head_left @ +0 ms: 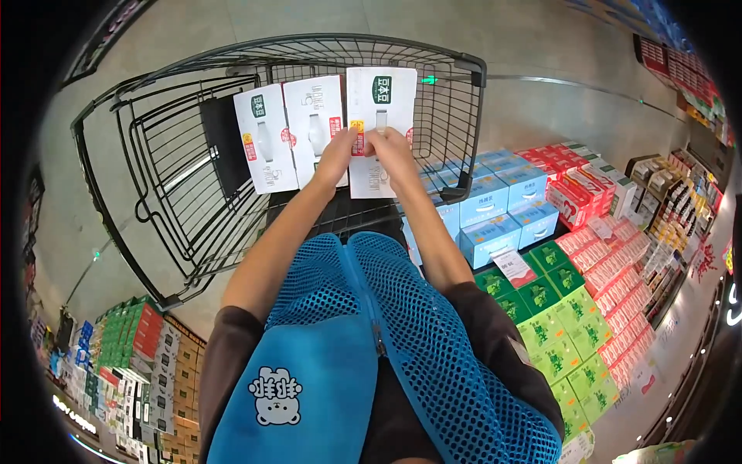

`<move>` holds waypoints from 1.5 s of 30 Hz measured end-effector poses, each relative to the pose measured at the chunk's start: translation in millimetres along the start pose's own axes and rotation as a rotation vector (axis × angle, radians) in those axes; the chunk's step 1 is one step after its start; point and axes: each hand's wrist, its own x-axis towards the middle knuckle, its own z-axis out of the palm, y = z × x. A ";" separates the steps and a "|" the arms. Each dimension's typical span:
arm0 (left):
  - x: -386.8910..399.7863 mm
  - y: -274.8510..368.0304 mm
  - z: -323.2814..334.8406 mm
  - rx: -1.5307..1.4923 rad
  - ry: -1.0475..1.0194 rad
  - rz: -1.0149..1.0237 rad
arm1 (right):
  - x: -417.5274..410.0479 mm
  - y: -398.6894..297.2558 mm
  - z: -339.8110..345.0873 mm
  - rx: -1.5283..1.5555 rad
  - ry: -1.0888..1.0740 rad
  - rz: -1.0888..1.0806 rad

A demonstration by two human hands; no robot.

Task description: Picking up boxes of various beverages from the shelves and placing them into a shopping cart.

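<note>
A white drink carton (pixel 379 174) with a green logo lies in the right part of a black wire shopping cart (pixel 446 124). My left hand (pixel 338 155) grips at its left edge, thumb by a red and yellow label. Over the middle of the same carton, my right hand (pixel 392 152) is curled at the lower end of its carry handle (pixel 381 118); its fingertips are partly hidden. Two similar cartons, a middle one (pixel 315 104) and a left one (pixel 265 171), sit side by side in the cart, their carry handles facing up.
The cart's folding wire back (pixel 168 174) is at left. Stacked light-blue cartons (pixel 484 200) stand close to the cart's right corner, with green boxes (pixel 542 293) and pink packs (pixel 617 296) beyond. More stacked cartons (pixel 162 377) are at lower left. Grey floor (pixel 301 17) surrounds the cart.
</note>
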 end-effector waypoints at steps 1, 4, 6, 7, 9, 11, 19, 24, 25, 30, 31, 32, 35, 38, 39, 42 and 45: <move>0.6 -4.1 -8.2 0.069 0.016 0.007 | 2.8 1.9 11.3 0.008 0.007 0.023; -0.9 -14.0 -12.0 0.094 0.028 0.011 | 9.3 6.6 16.0 0.020 -0.066 0.042; -5.0 -19.7 -12.9 0.110 0.037 0.001 | 30.4 37.7 20.9 -0.015 -0.044 0.026; -7.5 -25.9 -15.2 0.110 0.044 -0.001 | 43.8 58.1 23.8 -0.057 -0.024 0.007; -5.5 -29.0 -13.2 0.206 0.037 -0.091 | 71.5 83.6 17.9 -0.109 0.038 -0.006; -10.3 -30.3 -17.0 0.220 0.033 -0.100 | 80.5 79.6 17.7 -0.170 0.064 -0.018; -27.4 -42.3 -43.0 0.158 0.077 -0.123 | 95.8 77.5 21.2 -0.273 0.021 -0.015; -42.1 -49.2 -48.8 0.237 0.099 -0.087 | 64.5 72.9 27.4 -0.287 0.114 0.004; -43.4 -47.8 -50.1 0.258 0.090 -0.080 | 58.8 69.7 29.0 -0.325 0.182 -0.062; -50.3 -58.2 -61.2 0.489 0.125 0.083 | 19.6 63.9 29.7 -0.359 0.321 -0.228; -55.5 -64.5 -61.9 0.509 0.110 0.089 | 7.5 69.6 27.7 -0.375 0.346 -0.300; -62.7 -74.0 -61.2 0.643 0.093 0.173 | -4.8 75.7 26.0 -0.392 0.375 -0.371; -94.7 -72.7 -60.4 0.909 -0.004 0.313 | -40.4 75.1 29.3 -0.268 0.388 -0.448; -129.1 -93.3 -71.3 1.299 -0.275 0.631 | -96.3 85.9 36.6 -0.130 0.429 -0.463; -129.4 -99.0 -76.9 1.312 -0.310 0.640 | -108.8 91.7 38.8 -0.033 0.450 -0.508; -132.8 -108.6 -86.7 1.409 -0.289 0.880 | -158.6 119.0 56.1 -0.005 0.559 -0.470; -130.6 -122.0 -85.0 1.472 -0.251 1.008 | -210.9 161.7 70.9 0.079 0.607 -0.434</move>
